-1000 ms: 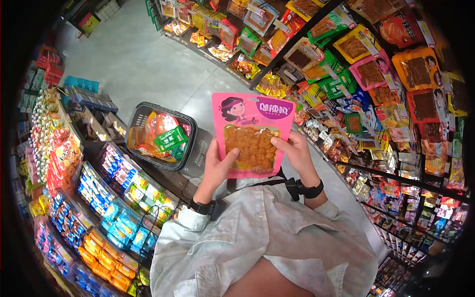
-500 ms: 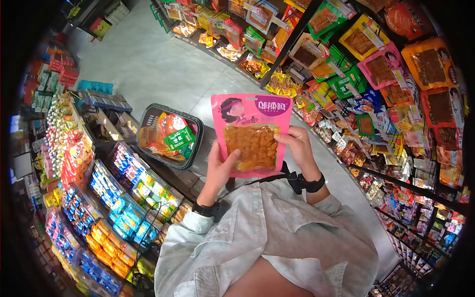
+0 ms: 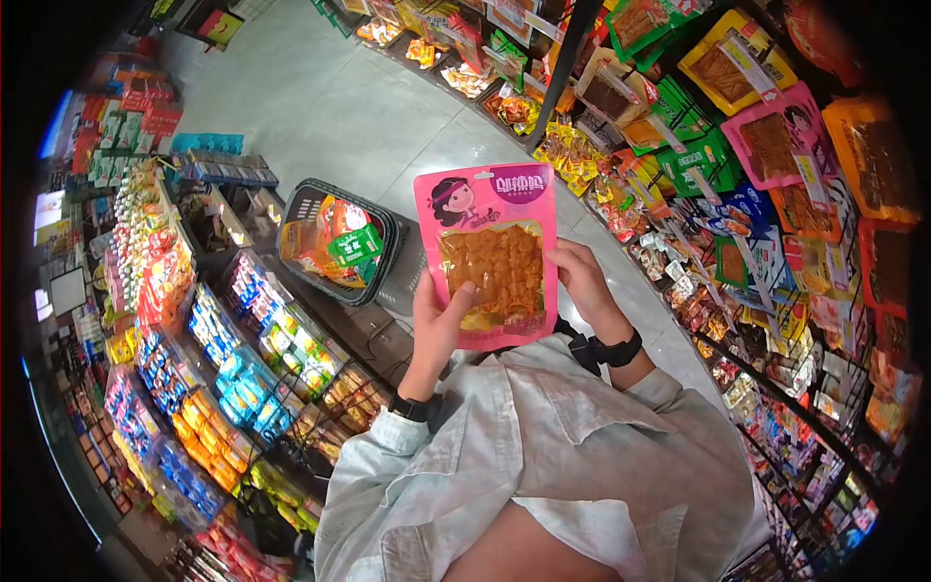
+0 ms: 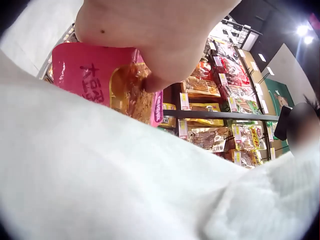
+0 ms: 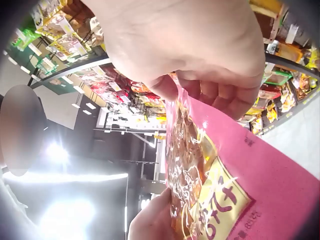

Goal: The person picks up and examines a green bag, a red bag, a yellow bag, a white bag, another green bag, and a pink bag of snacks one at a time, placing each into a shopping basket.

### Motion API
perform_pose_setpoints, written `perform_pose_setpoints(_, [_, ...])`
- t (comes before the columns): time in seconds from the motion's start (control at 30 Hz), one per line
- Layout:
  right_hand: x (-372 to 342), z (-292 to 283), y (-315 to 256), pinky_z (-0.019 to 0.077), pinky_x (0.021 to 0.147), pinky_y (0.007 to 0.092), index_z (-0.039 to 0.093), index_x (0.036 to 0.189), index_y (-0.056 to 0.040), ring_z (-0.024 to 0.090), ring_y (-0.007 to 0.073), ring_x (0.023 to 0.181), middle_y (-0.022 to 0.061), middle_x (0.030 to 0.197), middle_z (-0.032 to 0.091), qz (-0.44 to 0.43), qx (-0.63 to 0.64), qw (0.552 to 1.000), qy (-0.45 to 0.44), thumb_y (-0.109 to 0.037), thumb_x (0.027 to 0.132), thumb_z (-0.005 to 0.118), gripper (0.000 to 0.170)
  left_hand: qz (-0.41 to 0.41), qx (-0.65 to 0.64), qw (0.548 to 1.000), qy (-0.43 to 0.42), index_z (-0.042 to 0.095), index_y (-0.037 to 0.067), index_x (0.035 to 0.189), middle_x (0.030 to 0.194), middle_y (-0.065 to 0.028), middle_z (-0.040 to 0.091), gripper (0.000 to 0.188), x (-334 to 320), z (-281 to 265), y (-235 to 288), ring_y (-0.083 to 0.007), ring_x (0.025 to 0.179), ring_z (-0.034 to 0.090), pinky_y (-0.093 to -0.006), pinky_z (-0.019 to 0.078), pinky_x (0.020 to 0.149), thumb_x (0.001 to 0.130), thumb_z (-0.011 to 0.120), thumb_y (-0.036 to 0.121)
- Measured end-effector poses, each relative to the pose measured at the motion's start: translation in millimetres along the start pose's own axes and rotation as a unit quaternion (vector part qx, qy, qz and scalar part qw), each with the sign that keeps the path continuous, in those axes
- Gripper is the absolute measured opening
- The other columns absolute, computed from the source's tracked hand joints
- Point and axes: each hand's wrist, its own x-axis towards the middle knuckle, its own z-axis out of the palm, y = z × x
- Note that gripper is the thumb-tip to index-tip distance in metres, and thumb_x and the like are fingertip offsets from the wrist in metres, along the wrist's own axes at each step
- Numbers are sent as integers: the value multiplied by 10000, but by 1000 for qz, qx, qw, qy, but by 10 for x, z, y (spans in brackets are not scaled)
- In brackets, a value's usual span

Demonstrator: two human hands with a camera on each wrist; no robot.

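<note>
A pink snack bag (image 3: 490, 262) with a clear window over brown pieces is held upright before the chest, its printed front facing up at me. My left hand (image 3: 434, 325) grips its lower left side, thumb across the window and fingers behind. At the right edge, my right hand (image 3: 588, 289) pinches the bag; the right wrist view shows the thumb (image 5: 166, 89) against one face and curled fingers behind the other. Seen from the left wrist, the left hand (image 4: 150, 37) overlaps the bag's window.
A black shopping basket (image 3: 388, 247) with several packets, a green packet (image 3: 355, 245) on top, stands on the grey floor (image 3: 320, 97) at the left. Racks of hanging snack bags, including a yellow-edged one (image 3: 737, 63), line the right. Candy shelves with orange packs (image 3: 208, 436) curve along the left.
My right thumb has slid from the bag's window out to its right edge. The bag has tilted slightly. Basket and shelves have shifted rightward in the head view.
</note>
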Motion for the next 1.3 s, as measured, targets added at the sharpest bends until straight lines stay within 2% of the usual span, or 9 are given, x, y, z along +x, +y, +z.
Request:
perform_pose_setpoints(0.2, [101,-109,-56,469,807,233,674,1051,21,580,40,901,-25,974,664,4,-117,991,-69,-101,960,543,201,15,23,998,56,483,22,1317,1169,-44,638,368,7,113,2,-112,1004,635,-271,526,859,975,608,71])
perform_pose_setpoints(0.3, [181,-160,-25,465,761,222,676,1029,18,566,27,854,-38,937,653,-43,-173,979,-96,-101,953,559,184,26,14,997,71,485,21,1314,1152,-43,643,374,26,133,-28,-104,974,636,-263,516,833,971,621,85])
perform_pose_setpoints(0.4, [196,-140,-15,460,728,219,674,1037,27,553,22,819,-42,905,644,-23,-195,978,-70,-100,945,581,183,18,-1,997,72,490,20,1304,1152,-42,642,364,17,108,-25,-103,974,634,-261,514,836,971,622,85])
perform_pose_setpoints(0.6, [143,56,55,458,715,225,668,1074,42,547,22,807,-43,885,634,-42,-223,974,-29,-88,939,597,200,14,2,999,29,496,23,1286,1164,-40,633,324,106,-167,-116,-109,1013,628,-274,522,868,981,598,68])
perform_pose_setpoints(0.8, [144,586,246,447,694,223,668,1049,36,530,20,781,-43,867,623,-67,-212,975,17,-98,942,598,186,-25,-16,999,-35,490,-5,1266,1139,-58,630,326,211,-748,-91,-125,1030,619,-298,520,900,971,610,59])
perform_pose_setpoints(1.0, [380,1335,621,423,626,232,670,996,30,500,19,701,-39,788,606,-87,-288,951,69,-110,937,606,164,-18,-34,998,-50,491,-12,1258,1141,-73,633,318,283,-1578,58,-135,1014,634,-299,526,887,967,603,46])
perform_pose_setpoints(1.1, [509,1800,719,427,615,234,674,995,33,507,27,692,-32,772,609,-93,-318,941,63,-110,935,610,167,-34,-49,997,-45,495,-12,1257,1131,-73,641,320,294,-2039,143,-139,990,645,-297,525,882,963,608,48])
perform_pose_setpoints(1.3, [747,2600,890,485,703,243,676,1055,36,576,44,791,-2,886,670,-66,-339,938,-3,-124,967,614,193,-29,-74,997,9,516,-1,1252,1128,-64,650,317,244,-2809,123,-136,967,653,-285,519,861,961,619,69])
